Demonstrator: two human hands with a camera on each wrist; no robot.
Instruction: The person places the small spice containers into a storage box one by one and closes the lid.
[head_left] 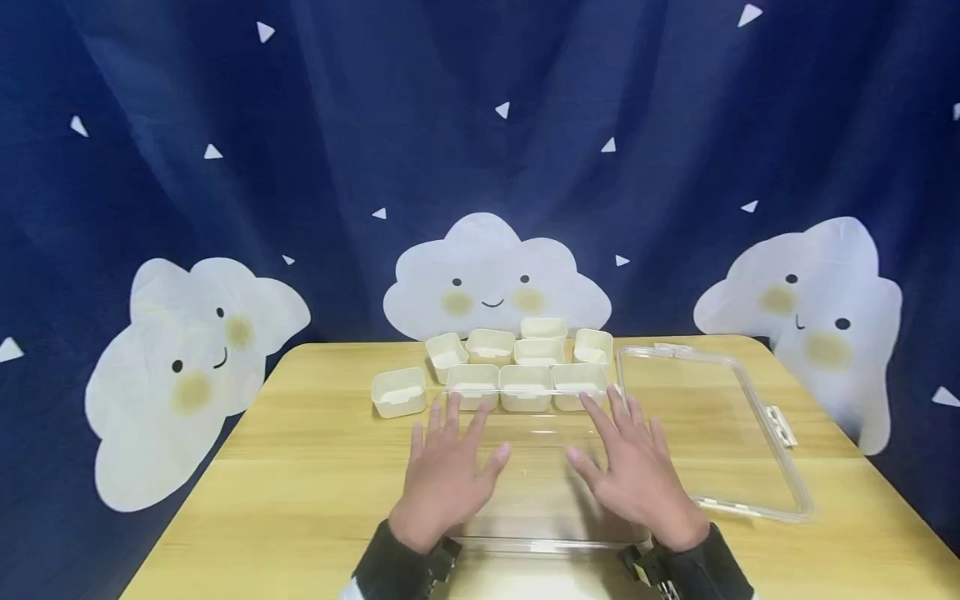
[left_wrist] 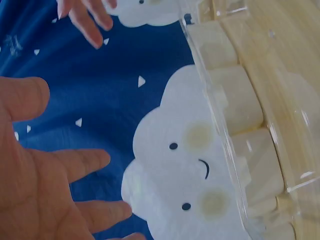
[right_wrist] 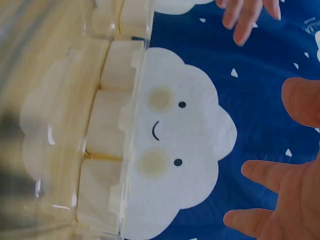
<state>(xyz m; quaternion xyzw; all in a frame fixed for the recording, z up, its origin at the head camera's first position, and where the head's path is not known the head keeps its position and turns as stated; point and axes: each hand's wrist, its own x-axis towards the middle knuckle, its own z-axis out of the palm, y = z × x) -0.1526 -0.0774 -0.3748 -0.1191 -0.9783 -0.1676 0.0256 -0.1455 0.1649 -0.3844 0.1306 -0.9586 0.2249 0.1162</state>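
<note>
A clear plastic box [head_left: 540,547] stands on the table in front of me, its near rim closest to my wrists. Over its left part hovers my left hand [head_left: 448,483], palm down with fingers spread and straight. My right hand [head_left: 639,479] mirrors it over the right part, fingers also spread. Neither hand grips anything; in the left wrist view the fingers of the left hand [left_wrist: 40,185] appear apart from the box wall, as do those of the right hand [right_wrist: 295,200] in the right wrist view. Small cream containers [head_left: 527,390] stand behind the box.
A clear lid [head_left: 783,467] with white clasps [head_left: 780,427] lies flat at the right. One cream container [head_left: 399,396] sits apart at the left of the group. Behind the wooden table [head_left: 300,500] hangs a dark blue curtain [head_left: 450,125] with cloud prints.
</note>
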